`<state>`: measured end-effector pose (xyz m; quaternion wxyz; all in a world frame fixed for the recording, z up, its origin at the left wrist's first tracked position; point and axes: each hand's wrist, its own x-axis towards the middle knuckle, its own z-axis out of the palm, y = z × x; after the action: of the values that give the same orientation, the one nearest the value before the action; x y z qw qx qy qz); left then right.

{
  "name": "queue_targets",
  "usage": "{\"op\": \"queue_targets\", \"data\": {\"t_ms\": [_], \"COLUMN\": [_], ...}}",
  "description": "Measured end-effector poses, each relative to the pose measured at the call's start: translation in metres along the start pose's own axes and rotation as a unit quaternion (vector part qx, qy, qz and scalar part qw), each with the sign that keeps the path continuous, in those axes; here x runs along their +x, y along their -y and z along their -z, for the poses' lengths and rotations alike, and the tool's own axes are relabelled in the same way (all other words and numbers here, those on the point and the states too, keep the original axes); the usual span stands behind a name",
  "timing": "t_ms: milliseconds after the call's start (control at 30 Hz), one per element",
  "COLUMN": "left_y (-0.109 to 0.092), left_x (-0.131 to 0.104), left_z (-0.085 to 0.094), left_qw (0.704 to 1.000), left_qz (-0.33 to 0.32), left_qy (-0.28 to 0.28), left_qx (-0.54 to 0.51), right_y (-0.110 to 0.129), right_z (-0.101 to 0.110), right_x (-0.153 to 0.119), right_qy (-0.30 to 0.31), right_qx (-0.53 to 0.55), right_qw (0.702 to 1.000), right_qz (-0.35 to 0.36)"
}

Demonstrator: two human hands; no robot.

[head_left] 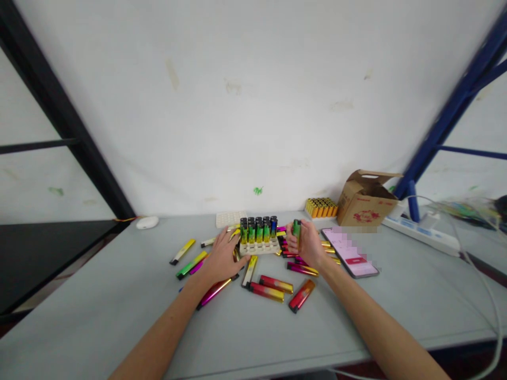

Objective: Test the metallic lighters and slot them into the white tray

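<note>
My right hand (307, 243) holds a green lighter (297, 228) upright, just right of a cream holed tray (259, 248). Several green-and-yellow lighters and a blue one (273, 227) stand in the tray's back rows, while holes at its front show bare. My left hand (225, 256) lies at the tray's left side with fingers apart, thumb near the front left corner. Loose lighters are spread around: a green one (191, 265) and a yellow one (182, 252) on the left, red-and-yellow ones (266, 292) in front, and more beside my right hand.
On the grey table (222, 343), a phone (350, 253) lies right of my right hand. Behind are a cardboard box (366, 203), a block of orange batteries or similar cylinders (321, 208) and another cream tray (230, 219). A white case (147, 222) sits left; a power strip (423, 235) lies right.
</note>
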<state>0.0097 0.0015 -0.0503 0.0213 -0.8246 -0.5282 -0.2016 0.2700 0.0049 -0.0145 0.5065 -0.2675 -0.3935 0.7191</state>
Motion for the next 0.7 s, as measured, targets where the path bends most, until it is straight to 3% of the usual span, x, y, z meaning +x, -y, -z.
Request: {"op": "queue_targets", "data": {"t_ms": [200, 433, 700], "left_y": [-0.0018, -0.0017, 0.0017], "left_x": [-0.0009, -0.0015, -0.0026], "left_z": [0.0014, 0.0005, -0.0050], "left_qw": [1.000, 1.000, 1.000], "left_qz": [0.001, 0.005, 0.012], "left_qy": [0.010, -0.008, -0.010], "left_qx": [0.004, 0.010, 0.018], "right_y": [-0.0021, 0.0024, 0.0010], "right_z": [0.0024, -0.0031, -0.0012], "right_x": [0.0023, -0.0012, 0.0002], "right_qy": [-0.057, -0.057, -0.080], "right_qx": [-0.014, -0.035, 0.013], "right_qw": [0.998, 0.997, 0.997], "right_qz": [0.035, 0.032, 0.015]}}
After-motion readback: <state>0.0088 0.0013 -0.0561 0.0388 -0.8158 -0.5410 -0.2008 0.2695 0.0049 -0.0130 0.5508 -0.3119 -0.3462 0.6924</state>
